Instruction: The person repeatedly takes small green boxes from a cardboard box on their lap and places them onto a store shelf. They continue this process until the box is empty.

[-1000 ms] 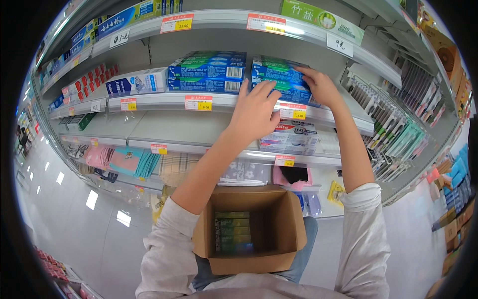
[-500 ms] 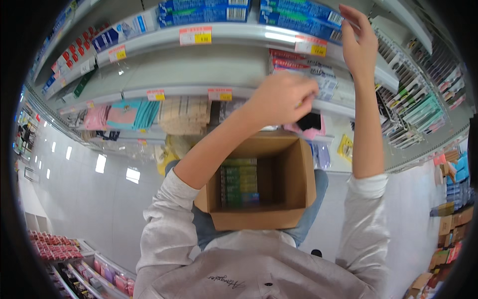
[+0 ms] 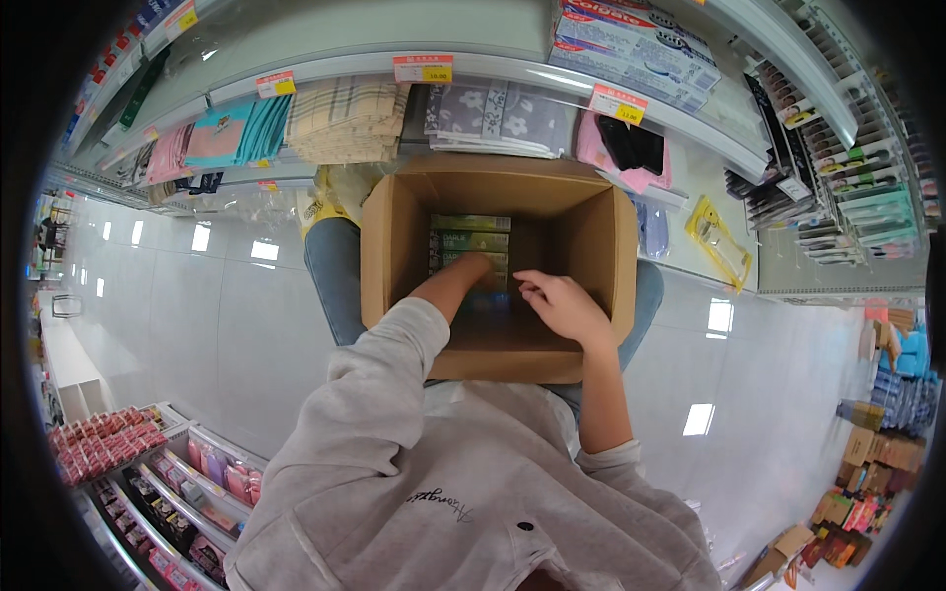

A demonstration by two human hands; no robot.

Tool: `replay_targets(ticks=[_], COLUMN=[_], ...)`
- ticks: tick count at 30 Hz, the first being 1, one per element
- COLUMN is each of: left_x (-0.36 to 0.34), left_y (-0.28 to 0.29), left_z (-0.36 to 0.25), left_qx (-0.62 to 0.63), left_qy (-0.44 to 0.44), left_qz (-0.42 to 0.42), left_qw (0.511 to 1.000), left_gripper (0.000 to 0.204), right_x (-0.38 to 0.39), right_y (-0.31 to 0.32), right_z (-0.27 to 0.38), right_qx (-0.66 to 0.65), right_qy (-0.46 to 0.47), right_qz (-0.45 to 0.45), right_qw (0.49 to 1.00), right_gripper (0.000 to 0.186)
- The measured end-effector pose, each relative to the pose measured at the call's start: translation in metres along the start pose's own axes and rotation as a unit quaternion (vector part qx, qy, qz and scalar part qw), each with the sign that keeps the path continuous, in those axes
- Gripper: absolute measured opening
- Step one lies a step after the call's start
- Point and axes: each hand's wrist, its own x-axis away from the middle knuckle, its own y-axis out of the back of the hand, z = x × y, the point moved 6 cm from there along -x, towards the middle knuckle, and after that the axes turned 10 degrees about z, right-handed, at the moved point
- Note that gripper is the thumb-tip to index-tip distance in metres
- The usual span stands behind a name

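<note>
An open cardboard box (image 3: 611,251) rests between my jeans-clad legs. Inside, on its left, green toothpaste cartons (image 3: 468,239) lie stacked. My left hand (image 3: 468,271) reaches down onto or beside this stack; its fingers are hidden, so I cannot make out what they grip. Over the right half of the box, my right hand (image 3: 550,291) has its fingers apart and slightly bent toward the cartons, with nothing visible in them.
Shelves ahead hold folded towels (image 3: 345,118), boxed toothpaste (image 3: 631,54) and a yellow package (image 3: 719,241). Hanging toothbrushes (image 3: 838,197) fill the right rack. A display of pink goods (image 3: 113,438) stands behind at left; stacked cartons (image 3: 867,453) are at right. Tiled floor (image 3: 236,305) surrounds me.
Both hands have left the upper toothpaste shelf and come down into the box. The view has tilted downward, so the shelves appear higher and more of my torso shows.
</note>
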Motion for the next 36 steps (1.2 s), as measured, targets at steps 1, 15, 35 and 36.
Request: replay_targets(ticks=[1,15,35,36], left_x=[-0.012,0.02,0.339,0.361], left_y=[-0.018,-0.042,0.097,0.099], left_z=[0.012,0.015,-0.108,-0.11], left_qx=[-0.001,-0.044,-0.05,-0.028], left_qy=[0.024,0.084,-0.191,-0.22], left_qz=[0.001,-0.136,-0.334,-0.36], left_qw=[1.0,0.986,0.921,0.906], left_gripper=[0.05,0.046,0.058,0.063], right_x=[0.003,0.012,0.039,0.041], right_y=[-0.009,-0.023,0.046,0.051], right_z=[-0.009,-0.019,0.079,0.089], right_qx=[0.034,0.007,0.113,0.144], right_qy=[-0.031,-0.087,0.135,0.146], right_qz=[0.013,0.036,-0.321,-0.33], right_qw=[0.999,0.996,0.931,0.921], right_gripper=[0.03,0.033,0.061,0.061])
